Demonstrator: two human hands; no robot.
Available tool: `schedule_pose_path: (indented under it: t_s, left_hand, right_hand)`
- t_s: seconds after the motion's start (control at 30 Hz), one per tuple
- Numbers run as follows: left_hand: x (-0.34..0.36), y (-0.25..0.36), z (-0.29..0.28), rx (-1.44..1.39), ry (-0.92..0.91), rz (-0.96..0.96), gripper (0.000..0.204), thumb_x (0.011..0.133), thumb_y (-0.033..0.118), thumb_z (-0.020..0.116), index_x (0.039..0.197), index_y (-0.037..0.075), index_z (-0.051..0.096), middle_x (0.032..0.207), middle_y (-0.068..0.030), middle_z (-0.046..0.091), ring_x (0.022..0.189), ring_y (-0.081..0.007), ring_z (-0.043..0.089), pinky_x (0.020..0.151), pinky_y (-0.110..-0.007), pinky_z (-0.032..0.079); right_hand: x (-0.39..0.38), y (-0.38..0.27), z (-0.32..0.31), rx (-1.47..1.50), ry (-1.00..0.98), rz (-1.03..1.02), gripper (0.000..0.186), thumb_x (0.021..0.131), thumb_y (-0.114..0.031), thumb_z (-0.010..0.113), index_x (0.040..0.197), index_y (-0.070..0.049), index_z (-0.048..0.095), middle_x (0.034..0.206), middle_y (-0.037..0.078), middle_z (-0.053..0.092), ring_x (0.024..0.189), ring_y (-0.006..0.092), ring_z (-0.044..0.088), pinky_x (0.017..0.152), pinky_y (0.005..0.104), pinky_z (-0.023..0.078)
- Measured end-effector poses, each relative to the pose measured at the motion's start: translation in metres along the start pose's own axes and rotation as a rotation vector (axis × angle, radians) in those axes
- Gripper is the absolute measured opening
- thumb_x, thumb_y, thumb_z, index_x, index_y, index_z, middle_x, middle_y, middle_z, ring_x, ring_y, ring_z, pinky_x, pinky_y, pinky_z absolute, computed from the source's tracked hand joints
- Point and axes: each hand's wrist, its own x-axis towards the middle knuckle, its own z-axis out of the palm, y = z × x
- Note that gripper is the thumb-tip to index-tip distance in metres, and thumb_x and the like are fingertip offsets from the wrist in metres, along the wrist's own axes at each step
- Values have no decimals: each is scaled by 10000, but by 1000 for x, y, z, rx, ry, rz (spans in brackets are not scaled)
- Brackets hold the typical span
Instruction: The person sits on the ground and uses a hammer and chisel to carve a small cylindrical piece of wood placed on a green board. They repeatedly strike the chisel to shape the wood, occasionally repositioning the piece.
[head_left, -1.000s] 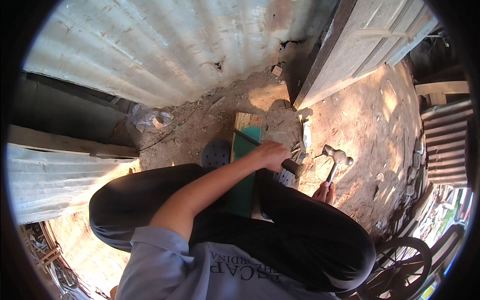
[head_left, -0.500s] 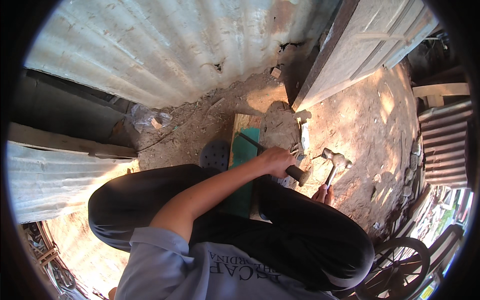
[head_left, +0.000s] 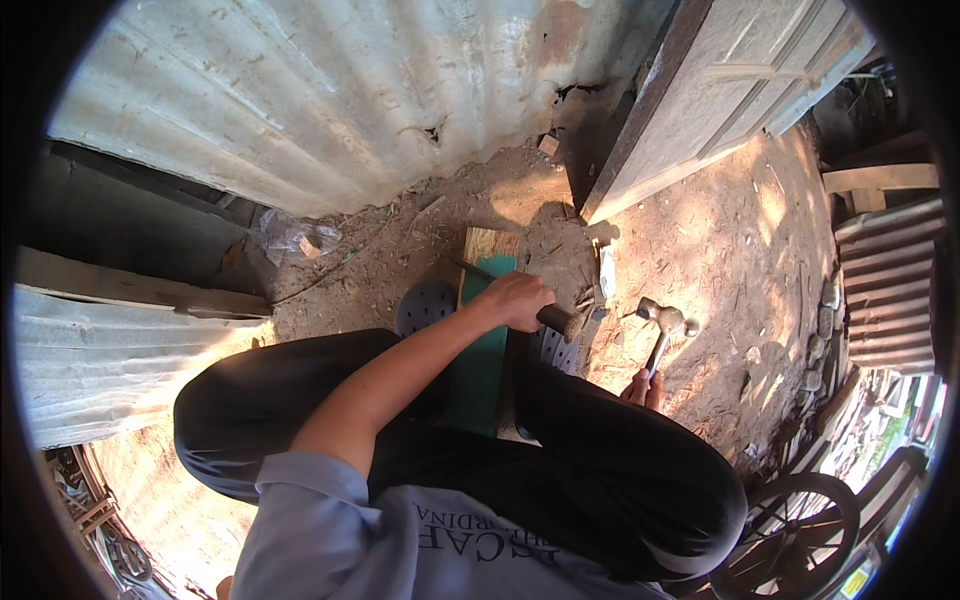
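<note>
My left hand (head_left: 518, 300) is closed round the handle of a chisel (head_left: 557, 319). The chisel lies slanted across a wooden board, its narrow dark blade pointing to the far left, past the board's left edge. The board (head_left: 477, 370) is painted green, with a bare wood strip at its far end, and lies lengthwise between my legs. Whether the blade touches it, I cannot tell. Beyond my right knee, my right hand (head_left: 643, 388) grips a hammer (head_left: 664, 328) by its metal-looking shaft, head up and away from the board. My right fingers are partly hidden by the knee.
Dark perforated clogs (head_left: 425, 305) show beside the board. Ahead stand a corrugated metal wall (head_left: 330, 90) and a wooden door (head_left: 725, 90). Small wood blocks (head_left: 549, 145) and a clear plastic bag (head_left: 285, 235) lie on the dirt ground. A spoked wheel (head_left: 790, 530) is at the lower right.
My left hand has moved left with the chisel, so the blade now reaches beyond the board's left edge. The hammer in my right hand has shifted slightly left.
</note>
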Motion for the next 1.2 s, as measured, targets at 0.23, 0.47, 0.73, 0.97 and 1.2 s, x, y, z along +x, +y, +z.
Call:
schedule_pose_path:
  t_s: [0.23,0.47,0.73,0.97,1.2]
  left_hand:
    - [5,43,-3,-64,92,61,207,608,186,723,747,61,633,713,-166,637,713,-361,645,625,-475,508]
    - [10,64,4,-156,21,151,185,625,173,700,765,65,643,699,-165,635,701,-358,647,615,-476,506]
    - [7,43,-2,-72,54,36,190,635,202,707,764,76,649,748,-156,652,755,-343,653,665,-469,517]
    - [10,82,-5,-95,14,145,193,650,184,709,759,45,631,733,-175,639,743,-368,643,646,-465,504]
    - [9,71,10,-226,41,244,192,624,156,715,747,33,634,722,-177,637,740,-368,640,642,-463,499]
  right_hand:
    - [16,-97,-25,530,-25,457,272,961,-281,573,789,-74,538,564,-21,450,430,34,367,390,205,272]
    - [13,-105,-21,414,83,360,291,957,-283,578,763,-69,548,585,-19,465,454,33,394,403,200,288]
    - [0,-8,9,99,176,-67,246,944,-237,587,1012,-1,601,666,70,491,505,105,429,435,277,323]
    - [18,-70,-26,337,-133,319,250,955,-269,533,873,-40,592,612,55,467,548,142,447,471,318,327]
    - [14,-103,-30,253,-27,352,288,952,-300,538,777,-71,549,542,-3,405,489,100,396,464,289,303]
